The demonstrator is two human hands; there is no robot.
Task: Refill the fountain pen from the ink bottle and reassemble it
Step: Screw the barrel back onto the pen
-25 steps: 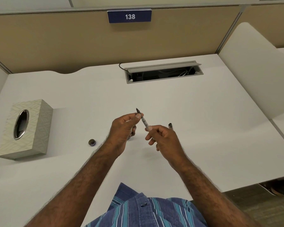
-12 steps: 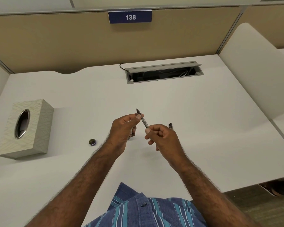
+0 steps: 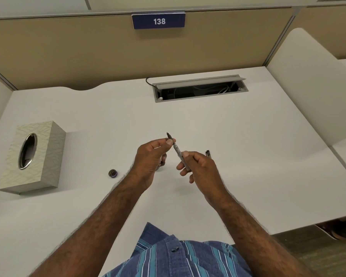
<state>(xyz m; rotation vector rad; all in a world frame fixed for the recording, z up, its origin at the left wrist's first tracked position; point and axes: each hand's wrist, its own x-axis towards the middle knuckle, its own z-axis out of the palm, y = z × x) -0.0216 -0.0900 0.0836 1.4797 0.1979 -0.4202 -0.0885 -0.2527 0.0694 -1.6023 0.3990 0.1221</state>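
A white laminate tabletop [image 3: 248, 156] carries a pale patterned tissue box [image 3: 31, 156] near its left edge. Above its middle, the left hand [image 3: 151, 159] pinches the nib end of a slim clear-barrelled fountain pen [image 3: 177, 150]; the right hand [image 3: 201, 169] grips its lower barrel. A small dark round bottle cap [image 3: 113, 173] lies left of the hands.

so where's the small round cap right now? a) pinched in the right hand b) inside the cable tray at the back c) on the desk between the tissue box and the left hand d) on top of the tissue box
c: the small round cap lies loose on the white desk, with the tissue box to its left and the left hand to its right, touching neither.
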